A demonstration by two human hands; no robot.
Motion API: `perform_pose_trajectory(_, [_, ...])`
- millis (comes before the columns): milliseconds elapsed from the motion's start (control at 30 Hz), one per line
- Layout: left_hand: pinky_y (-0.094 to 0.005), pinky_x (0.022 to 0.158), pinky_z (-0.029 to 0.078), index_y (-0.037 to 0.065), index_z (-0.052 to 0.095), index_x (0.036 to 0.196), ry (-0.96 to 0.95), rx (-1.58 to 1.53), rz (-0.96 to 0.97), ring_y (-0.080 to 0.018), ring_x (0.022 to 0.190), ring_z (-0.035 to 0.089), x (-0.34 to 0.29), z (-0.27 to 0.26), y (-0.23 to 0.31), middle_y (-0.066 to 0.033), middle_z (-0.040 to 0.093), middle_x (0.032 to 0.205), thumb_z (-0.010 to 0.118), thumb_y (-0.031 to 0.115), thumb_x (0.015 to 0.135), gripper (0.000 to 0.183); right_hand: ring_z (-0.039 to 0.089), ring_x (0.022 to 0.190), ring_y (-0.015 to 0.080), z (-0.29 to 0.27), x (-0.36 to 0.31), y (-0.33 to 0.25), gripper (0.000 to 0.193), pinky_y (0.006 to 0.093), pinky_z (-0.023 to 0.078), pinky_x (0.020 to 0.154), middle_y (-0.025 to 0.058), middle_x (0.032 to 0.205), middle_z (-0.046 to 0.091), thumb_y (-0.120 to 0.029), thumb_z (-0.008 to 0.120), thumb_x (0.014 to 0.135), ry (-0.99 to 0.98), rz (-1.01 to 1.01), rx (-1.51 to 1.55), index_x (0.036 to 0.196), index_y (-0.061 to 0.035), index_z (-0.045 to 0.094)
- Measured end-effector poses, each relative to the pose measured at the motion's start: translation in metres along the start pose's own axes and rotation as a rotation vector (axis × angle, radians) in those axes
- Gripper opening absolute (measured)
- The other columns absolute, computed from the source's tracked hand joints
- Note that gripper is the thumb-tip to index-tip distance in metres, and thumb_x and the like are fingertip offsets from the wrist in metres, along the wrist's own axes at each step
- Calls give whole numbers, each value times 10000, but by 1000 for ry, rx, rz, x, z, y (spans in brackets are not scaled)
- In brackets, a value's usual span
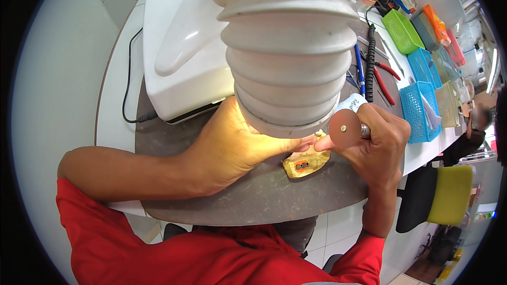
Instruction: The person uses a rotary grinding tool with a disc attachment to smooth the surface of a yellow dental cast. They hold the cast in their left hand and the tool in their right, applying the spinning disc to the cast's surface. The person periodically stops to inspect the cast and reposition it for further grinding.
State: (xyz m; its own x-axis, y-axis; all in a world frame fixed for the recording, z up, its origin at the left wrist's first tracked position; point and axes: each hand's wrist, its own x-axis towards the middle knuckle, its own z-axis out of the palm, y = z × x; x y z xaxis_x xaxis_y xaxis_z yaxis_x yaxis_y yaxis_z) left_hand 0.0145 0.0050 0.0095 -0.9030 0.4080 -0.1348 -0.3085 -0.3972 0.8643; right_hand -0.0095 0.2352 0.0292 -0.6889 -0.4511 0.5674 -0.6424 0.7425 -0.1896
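- Right now the left hand [232,148] pinches a yellow dental model [306,162] low over the grey worktop [253,195], under the ribbed suction hose [288,47].
- Right hand [380,145] clamped on a rotary handpiece with a pinkish disc [344,127]; best kept steady, light contact, thumbs braced.
- Blue mesh baskets [417,108] and a green basket [402,30] stand to the right; contents unclear.

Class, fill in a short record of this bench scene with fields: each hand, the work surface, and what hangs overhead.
left hand: pinches a small pale piece under the hose
right hand: grips a handpiece with a round disc
yellow dental model: lies on the dark mat
overhead: white ribbed hose
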Motion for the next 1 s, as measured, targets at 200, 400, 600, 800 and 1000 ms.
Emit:
perform_pose_trajectory(200, [-320, 987, 493, -21, 626, 1226, -17, 9, 33, -164, 1098, 614, -1, -1, -4, -109, 645, 1177, 678, 39, 945, 292, 345, 489, 163, -3, 2, -3, 674, 318, 290, 445, 34, 552, 381, -489, 948, 523, -26, 17, -5, 624, -37, 458])
perform_pose_trajectory(400, [-283, 934, 527, -31, 589, 1230, -23, 80, 35, -129, 1054, 650, 1, -3, -2, -82, 691, 1137, 770, 85, 874, 415, 353, 488, 158, -1, 0, -1, 673, 311, 300, 444, 35, 554, 386, -485, 953, 537, -38, 14, 29, 624, -36, 459])
perform_pose_trajectory(600, [-256, 872, 532, -26, 624, 1152, -37, -4, -75, -101, 956, 650, 0, -3, 4, -66, 694, 1062, 743, 76, 898, 298, 367, 481, 155, -1, 0, -1, 668, 312, 307, 446, 35, 553, 393, -468, 960, 538, -45, -4, 52, 625, -35, 458])
perform_pose_trajectory(800, [-247, 816, 538, -12, 600, 1117, -173, -182, -83, -94, 889, 633, 0, -3, 6, -54, 662, 991, 673, 51, 953, 190, 374, 476, 161, -4, 1, -4, 655, 314, 309, 446, 37, 551, 398, -458, 954, 564, -49, -10, 45, 621, -35, 456])
perform_pose_trajectory(1000, [-259, 852, 552, -11, 595, 1175, -182, -239, -97, -99, 931, 643, 0, -6, 1, -64, 662, 1043, 662, 42, 958, 234, 370, 471, 171, -2, 1, -5, 624, 321, 301, 445, 45, 548, 393, -399, 952, 598, -48, 12, 42, 620, -30, 449])
